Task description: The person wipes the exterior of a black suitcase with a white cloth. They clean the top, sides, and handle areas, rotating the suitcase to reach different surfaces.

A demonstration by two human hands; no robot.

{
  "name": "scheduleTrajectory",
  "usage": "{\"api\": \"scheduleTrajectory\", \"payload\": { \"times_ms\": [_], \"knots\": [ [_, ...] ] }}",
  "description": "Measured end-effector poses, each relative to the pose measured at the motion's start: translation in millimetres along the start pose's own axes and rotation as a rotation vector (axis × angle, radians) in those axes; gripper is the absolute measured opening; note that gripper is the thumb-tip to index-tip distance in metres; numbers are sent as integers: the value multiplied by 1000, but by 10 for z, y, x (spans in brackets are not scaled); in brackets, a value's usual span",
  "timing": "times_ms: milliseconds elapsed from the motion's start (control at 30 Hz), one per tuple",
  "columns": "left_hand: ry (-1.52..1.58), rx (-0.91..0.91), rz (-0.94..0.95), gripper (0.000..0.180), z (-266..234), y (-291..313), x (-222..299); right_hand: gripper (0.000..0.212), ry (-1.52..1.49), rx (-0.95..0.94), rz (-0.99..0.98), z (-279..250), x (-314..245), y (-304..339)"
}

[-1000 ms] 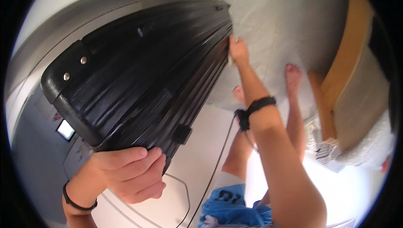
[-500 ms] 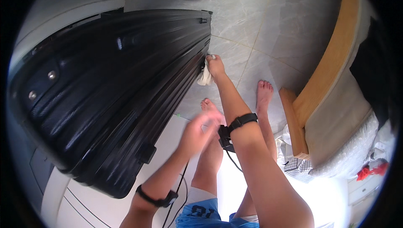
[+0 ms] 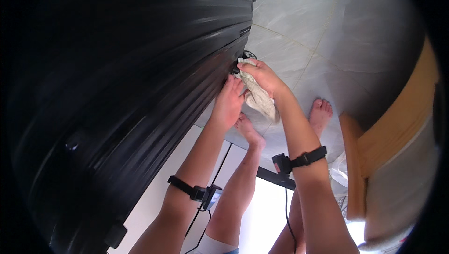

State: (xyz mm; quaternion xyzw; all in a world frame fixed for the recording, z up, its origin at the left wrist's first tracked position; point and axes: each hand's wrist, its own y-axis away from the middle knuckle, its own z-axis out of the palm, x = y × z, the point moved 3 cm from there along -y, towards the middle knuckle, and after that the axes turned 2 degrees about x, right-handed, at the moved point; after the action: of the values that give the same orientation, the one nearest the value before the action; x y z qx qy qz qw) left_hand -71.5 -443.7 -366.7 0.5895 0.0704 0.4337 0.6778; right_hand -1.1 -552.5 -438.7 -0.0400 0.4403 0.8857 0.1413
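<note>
A large black ribbed suitcase (image 3: 154,67) fills the left side, its end with the wheels pointing away from me. My right hand (image 3: 265,78) is closed around an off-white cloth (image 3: 259,100), whose lower part hangs loose. The top of the cloth lies against a black wheel (image 3: 249,55) at the suitcase's corner. My left hand (image 3: 228,102) rests at the suitcase edge just below that wheel, fingers stretched out and fingertips close to the cloth. What lies under those fingertips is partly hidden.
Grey tiled floor (image 3: 299,15) lies beyond the suitcase. On the right stands a wooden-framed piece of furniture (image 3: 397,132). My bare feet (image 3: 321,111) are on the floor below my hands. Cables (image 3: 288,216) hang from the black bands on both forearms.
My left hand has moved up and away from me to the suitcase edge beside the right hand. The view has come closer to the suitcase, and more of the cloth and wheel shows.
</note>
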Motion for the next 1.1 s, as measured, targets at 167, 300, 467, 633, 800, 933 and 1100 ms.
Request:
{"api": "scheduleTrajectory", "payload": {
  "times_ms": [167,300,467,633,800,933,1100],
  "knots": [
    [162,96,-21,61,164,-247,-14,32,246,-213,-47,65,-155,-79],
    [175,209,88,53,280,-242,1,40,304,101,-248,0,-474,-54],
    [342,3,40,48,136,-192,32,58,796,257,-446,392,-406,207],
    [321,-321,-15,55,-51,-3,68,66,1448,510,-872,626,-244,564],
    [502,-242,-44,53,-103,67,66,53,1326,284,-968,590,-167,738],
    [591,-143,-49,54,-173,-16,17,55,1150,240,-1338,645,-139,645],
    [661,-193,-15,56,-275,-140,-72,53,1039,322,-1095,421,-205,229]
  ]
}}
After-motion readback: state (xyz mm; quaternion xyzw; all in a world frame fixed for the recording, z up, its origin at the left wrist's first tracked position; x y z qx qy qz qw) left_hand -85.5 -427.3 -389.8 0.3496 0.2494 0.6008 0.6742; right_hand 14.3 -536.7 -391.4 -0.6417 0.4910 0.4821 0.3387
